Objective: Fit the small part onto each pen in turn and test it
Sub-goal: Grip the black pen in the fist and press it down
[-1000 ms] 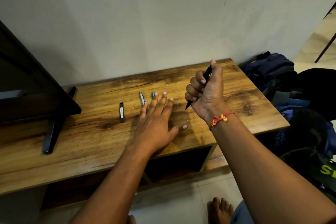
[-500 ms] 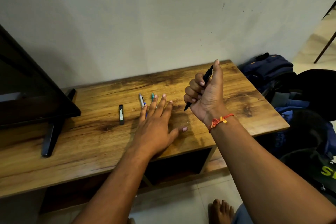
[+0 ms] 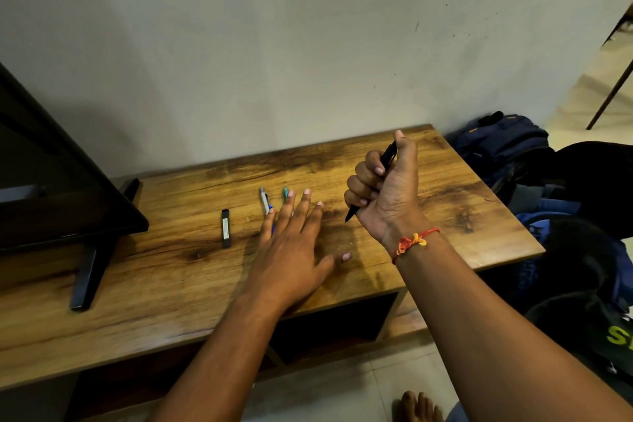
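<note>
My right hand [image 3: 385, 190] grips a black pen [image 3: 388, 156] upright above the wooden table [image 3: 154, 284], thumb on its top end, tip pointing down and left. My left hand [image 3: 291, 243] lies flat on the table with fingers spread and straight. Under its fingertips lie a white and blue pen [image 3: 264, 200] and a teal pen [image 3: 285, 193], both partly hidden by the fingers. A small black oblong case [image 3: 225, 228] with a pale label lies on the wood to the left of the hand.
A dark screen [image 3: 51, 181] on a black stand [image 3: 89, 271] occupies the table's left end. A wall runs behind the table. Blue and black bags [image 3: 507, 147] are piled on the floor to the right. My bare foot [image 3: 416, 406] shows at the bottom.
My right hand with the black pen has shifted very slightly; the left hand stays flat on the table. Nothing else has moved.
</note>
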